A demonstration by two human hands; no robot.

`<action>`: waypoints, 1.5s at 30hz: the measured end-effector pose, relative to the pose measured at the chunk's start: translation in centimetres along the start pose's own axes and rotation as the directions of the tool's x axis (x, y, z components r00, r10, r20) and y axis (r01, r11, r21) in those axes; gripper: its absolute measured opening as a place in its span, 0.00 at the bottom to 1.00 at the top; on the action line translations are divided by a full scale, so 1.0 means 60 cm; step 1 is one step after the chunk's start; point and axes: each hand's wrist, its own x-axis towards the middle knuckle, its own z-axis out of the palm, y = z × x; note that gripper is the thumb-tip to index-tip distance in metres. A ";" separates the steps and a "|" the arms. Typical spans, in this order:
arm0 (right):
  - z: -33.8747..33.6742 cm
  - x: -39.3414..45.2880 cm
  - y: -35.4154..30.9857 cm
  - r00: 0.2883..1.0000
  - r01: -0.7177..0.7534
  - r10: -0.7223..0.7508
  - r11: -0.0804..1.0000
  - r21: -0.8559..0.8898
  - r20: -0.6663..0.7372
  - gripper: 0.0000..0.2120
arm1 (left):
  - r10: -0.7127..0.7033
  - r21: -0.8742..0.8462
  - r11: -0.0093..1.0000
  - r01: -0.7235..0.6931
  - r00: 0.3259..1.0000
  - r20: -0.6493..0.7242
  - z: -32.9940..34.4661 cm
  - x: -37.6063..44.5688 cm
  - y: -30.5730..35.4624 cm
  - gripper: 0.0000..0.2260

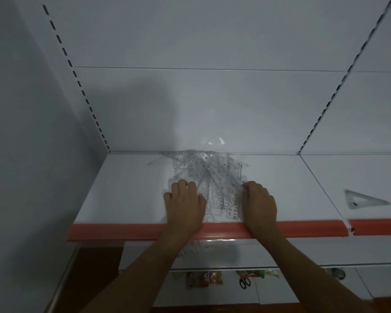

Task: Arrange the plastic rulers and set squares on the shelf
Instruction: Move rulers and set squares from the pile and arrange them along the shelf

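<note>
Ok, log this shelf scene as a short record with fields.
shelf: white shelf with a red front strip
pile: clear rulers and set squares heaped untidily mid-shelf, reaching the back panel
left hand: fingers curled on the pile's left edge
right hand: fingers curled on the pile's right edge
neighbouring bay: lone set square lying flat
</note>
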 end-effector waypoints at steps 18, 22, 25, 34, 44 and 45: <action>-0.007 -0.016 -0.006 0.883 0.468 -0.469 0.881 0.071 0.005 0.12 | 0.074 -0.489 0.870 -0.070 0.997 -0.011 -0.013 -0.008 -0.008 0.25; -0.006 -0.013 -0.005 0.769 0.638 -0.639 0.763 0.108 -0.029 0.03 | -0.101 -0.746 0.654 0.127 0.992 0.081 -0.018 0.001 -0.018 0.25; -0.002 -0.011 0.000 0.718 0.689 -0.696 0.711 0.141 -0.002 0.06 | -0.194 -0.759 0.606 0.238 0.970 0.149 -0.021 0.003 -0.020 0.20; -0.003 -0.009 0.002 0.799 0.575 -0.600 0.784 0.234 0.047 0.06 | -0.419 -0.752 0.511 0.416 0.885 0.204 -0.021 0.018 -0.007 0.07; -0.019 -0.015 0.000 0.957 0.259 -0.285 0.916 0.307 0.045 0.10 | -0.553 -0.896 0.260 0.360 0.816 0.167 -0.032 0.012 -0.005 0.06; -0.017 -0.014 0.001 0.962 0.243 -0.269 0.919 0.310 0.042 0.09 | -0.571 -0.900 0.235 0.366 0.802 0.177 -0.035 0.015 -0.004 0.06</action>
